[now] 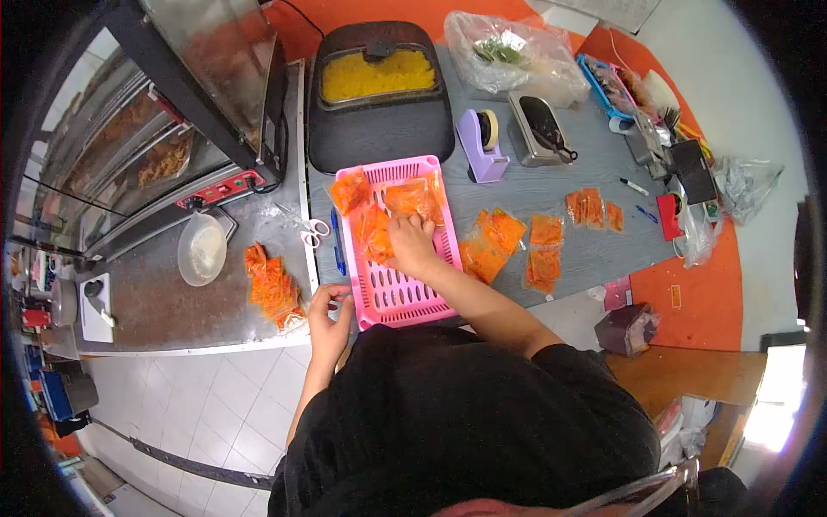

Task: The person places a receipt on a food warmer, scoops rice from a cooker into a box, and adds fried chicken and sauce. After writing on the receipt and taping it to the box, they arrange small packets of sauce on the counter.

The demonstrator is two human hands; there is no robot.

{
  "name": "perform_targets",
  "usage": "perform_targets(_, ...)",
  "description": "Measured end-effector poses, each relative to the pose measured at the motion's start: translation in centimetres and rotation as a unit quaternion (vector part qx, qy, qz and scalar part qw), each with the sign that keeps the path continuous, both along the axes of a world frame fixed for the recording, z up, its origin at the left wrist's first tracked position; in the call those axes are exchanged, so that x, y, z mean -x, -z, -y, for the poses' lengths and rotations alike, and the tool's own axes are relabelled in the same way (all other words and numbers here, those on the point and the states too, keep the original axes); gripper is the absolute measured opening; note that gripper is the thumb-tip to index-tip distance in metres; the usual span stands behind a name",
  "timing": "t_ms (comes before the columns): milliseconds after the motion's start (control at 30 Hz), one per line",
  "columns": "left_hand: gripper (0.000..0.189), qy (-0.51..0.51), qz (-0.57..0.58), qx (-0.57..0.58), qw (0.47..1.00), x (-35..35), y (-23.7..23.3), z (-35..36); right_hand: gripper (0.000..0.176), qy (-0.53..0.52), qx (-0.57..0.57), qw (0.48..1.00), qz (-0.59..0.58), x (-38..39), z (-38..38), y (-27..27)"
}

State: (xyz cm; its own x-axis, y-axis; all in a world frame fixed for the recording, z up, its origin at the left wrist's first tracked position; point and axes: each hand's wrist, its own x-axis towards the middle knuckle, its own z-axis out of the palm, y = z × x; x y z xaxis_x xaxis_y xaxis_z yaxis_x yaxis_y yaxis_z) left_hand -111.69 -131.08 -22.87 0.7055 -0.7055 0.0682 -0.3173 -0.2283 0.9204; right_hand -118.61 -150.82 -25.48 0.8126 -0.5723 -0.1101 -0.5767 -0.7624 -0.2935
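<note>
A pink plastic basket (398,316) with a slotted floor stands on the grey table in front of me. Several clear packets of orange food pieces (351,191) lie in its far half. My right hand (412,248) reaches into the basket, its fingers curled down onto an orange packet (408,200); the fingertips are partly hidden. At the basket's near left side, my left hand (327,323) has its thumb and bent fingers close together against the rim. A blue pen (338,250) and white-handled scissors (314,233) lie left of the basket.
More orange packets lie to the right (493,241) and on the left counter (271,284). Behind the basket stands a lidded pan of yellow food (379,76). A purple tape dispenser (482,151), a metal container (538,129) and a glass display case (207,77) stand around.
</note>
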Motion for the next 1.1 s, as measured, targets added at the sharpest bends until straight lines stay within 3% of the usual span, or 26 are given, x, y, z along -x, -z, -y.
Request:
perform_targets(67,0.013,0.009,0.000,0.001,1.000,-0.1,0.3,0.2,0.064,-0.003,-0.016,1.000,-0.017,0.1,0.0,-0.4)
perform_targets(133,0.013,0.010,0.004,0.000,1.000,0.0,0.1,0.3,0.038,-0.026,0.035,0.999,0.014,0.4,-0.2,-0.7)
perform_targets(267,0.012,0.008,-0.006,0.000,1.000,0.1,-0.3,0.0,0.039,-0.067,-0.057,0.994,0.059,1.9,0.0,-0.3)
perform_targets(333,0.012,-0.001,-0.007,0.003,1.000,-0.2,0.1,-0.3,0.035,-0.012,-0.113,0.968,0.226,4.8,0.9,-3.5)
perform_targets(400,0.012,-0.010,-0.009,0.004,1.000,-0.4,0.3,-0.8,0.032,0.048,-0.230,0.949,0.209,7.9,2.8,-8.3)
perform_targets(467,0.012,-0.019,-0.027,-0.001,0.999,-0.5,0.1,-0.9,0.033,0.020,-0.271,0.934,0.230,11.3,4.3,-12.4)
perform_targets(600,0.009,-0.012,0.012,-0.014,1.000,-1.0,1.1,-0.2,0.041,-0.022,-0.294,0.926,0.236,15.4,9.0,-11.4)
perform_targets(700,0.014,-0.015,0.056,-0.030,0.998,-3.1,1.9,2.4,0.050,0.057,-0.276,0.946,0.162,16.3,11.8,-3.4)
perform_targets(767,0.020,-0.040,0.098,-0.030,0.994,-5.4,2.8,5.4,0.055,0.158,-0.080,0.978,0.113,16.1,11.8,0.9)
perform_targets(800,0.022,-0.052,0.120,-0.005,0.991,-6.7,3.8,7.0,0.055,0.158,-0.080,0.978,0.114,15.7,10.8,0.6)
perform_targets(867,0.022,-0.084,0.094,-0.028,0.992,-9.0,6.0,10.0,0.054,0.240,0.079,0.966,0.051,14.4,7.9,-0.9)
perform_targets(900,0.023,-0.115,0.066,-0.050,0.990,-9.7,6.6,10.8,0.054,0.245,0.077,0.965,0.050,14.1,6.9,-1.1)
perform_targets(967,0.024,-0.114,0.088,-0.058,0.988,-10.2,6.5,11.5,0.054,0.255,0.215,0.933,0.132,14.0,5.7,-1.2)
perform_targets(1067,0.024,-0.106,0.124,-0.031,0.986,-10.1,5.8,12.2,0.043,0.219,0.160,0.957,0.098,14.8,5.2,0.9)
perform_targets(1100,0.023,-0.103,0.078,-0.021,0.991,-9.8,4.9,12.2,0.043,0.227,0.162,0.956,0.095,15.1,5.5,1.6)
